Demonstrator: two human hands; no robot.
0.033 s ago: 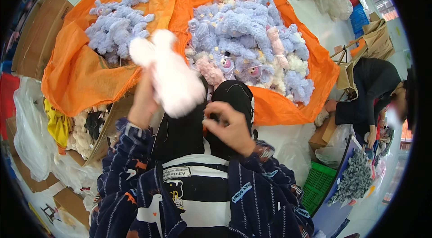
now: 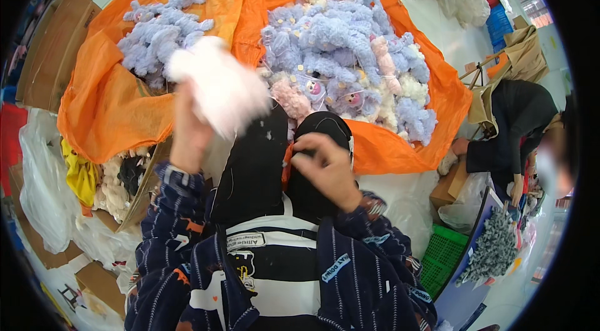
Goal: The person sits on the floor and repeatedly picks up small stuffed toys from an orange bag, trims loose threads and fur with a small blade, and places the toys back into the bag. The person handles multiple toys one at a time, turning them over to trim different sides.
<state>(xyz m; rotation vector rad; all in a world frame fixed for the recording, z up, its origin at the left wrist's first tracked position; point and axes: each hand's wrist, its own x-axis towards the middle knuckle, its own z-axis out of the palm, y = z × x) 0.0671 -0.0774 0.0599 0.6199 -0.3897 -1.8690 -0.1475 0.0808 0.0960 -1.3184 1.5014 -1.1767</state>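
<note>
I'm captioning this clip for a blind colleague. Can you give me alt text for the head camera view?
Seen from above, a seated person's left hand lifts a fluffy pale pink plush toy, while the right hand rests on a black-trousered knee. Ahead, two orange sacks lie open, full of lilac plush toys; another person works at right.

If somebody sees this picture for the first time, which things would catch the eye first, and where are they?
Two big orange sheets fill the top: the right orange sheet bears a large heap of lilac plush toys, and the left orange sheet a smaller lilac pile. In front of them, the left hand lifts a blurred pale pink plush piece, while the right hand rests on a black-clad knee.
</note>
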